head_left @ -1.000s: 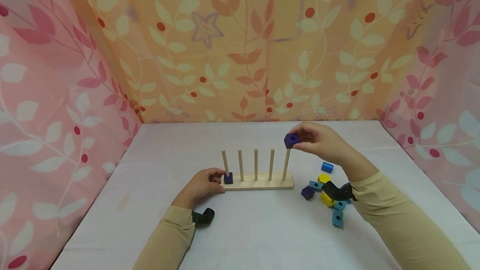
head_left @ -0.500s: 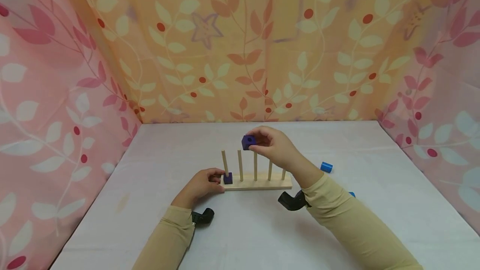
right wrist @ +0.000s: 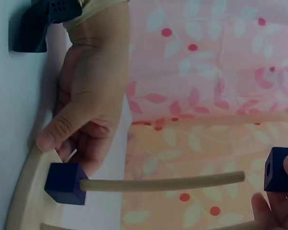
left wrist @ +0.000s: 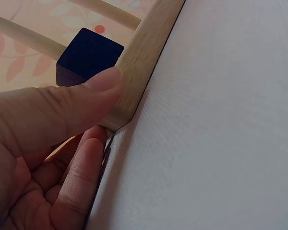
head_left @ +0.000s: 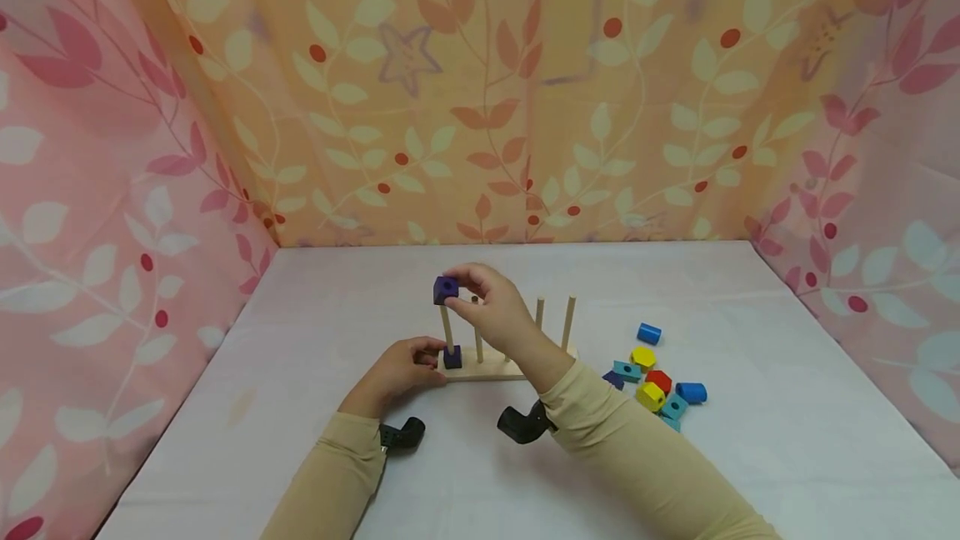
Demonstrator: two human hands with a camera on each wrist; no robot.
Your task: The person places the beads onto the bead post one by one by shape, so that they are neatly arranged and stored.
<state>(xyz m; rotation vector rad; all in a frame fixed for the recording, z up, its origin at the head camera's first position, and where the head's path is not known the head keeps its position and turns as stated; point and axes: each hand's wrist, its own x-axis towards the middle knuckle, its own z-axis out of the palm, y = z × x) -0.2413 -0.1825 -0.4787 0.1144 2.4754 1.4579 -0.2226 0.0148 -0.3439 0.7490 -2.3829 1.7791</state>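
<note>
The right hand [head_left: 491, 307] pinches a dark-blue wooden cube [head_left: 446, 289] above the leftmost wooden peg [head_left: 446, 328] (hole facing outward). The left hand [head_left: 401, 367] grips the light wooden peg base [head_left: 491, 370] at its end.

Both my arms are in long beige sleeves, snug knit fabric that runs right down to the wrists, left sleeve [head_left: 330, 482] and right sleeve [head_left: 645, 465]. Bare hands, no rings or gloves. Each wrist has a small black camera strapped underneath, chunky angled plastic: left one [head_left: 401, 433], right one [head_left: 522, 423].
</note>
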